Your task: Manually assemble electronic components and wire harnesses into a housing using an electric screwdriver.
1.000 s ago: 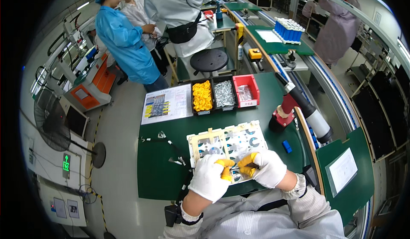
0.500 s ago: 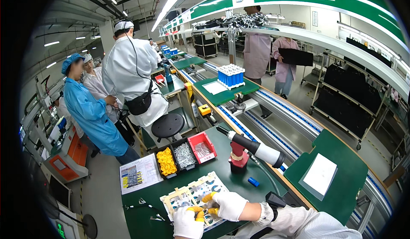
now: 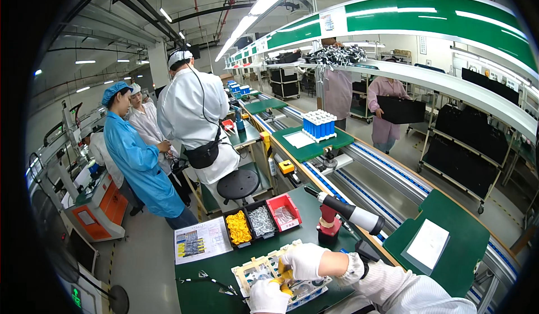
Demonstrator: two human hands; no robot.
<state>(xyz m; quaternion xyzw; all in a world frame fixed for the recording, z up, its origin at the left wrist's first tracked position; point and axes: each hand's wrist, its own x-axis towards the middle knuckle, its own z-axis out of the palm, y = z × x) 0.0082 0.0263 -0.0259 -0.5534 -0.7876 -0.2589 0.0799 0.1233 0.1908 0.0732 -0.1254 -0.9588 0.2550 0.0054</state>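
One gloved left hand (image 3: 268, 297), one gloved right hand (image 3: 305, 262), pale frame (image 3: 258, 269) beneath

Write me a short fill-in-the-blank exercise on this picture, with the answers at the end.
1. The left hand and right hand are gloved in white and ____.
2. Under both hands, a pale frame lies on a table coloured ____.
3. The bin of metal parts stands between the bin of yellow parts and the ____ bin.
4. The round stool is ____.

Missing words: yellow; green; red; black.
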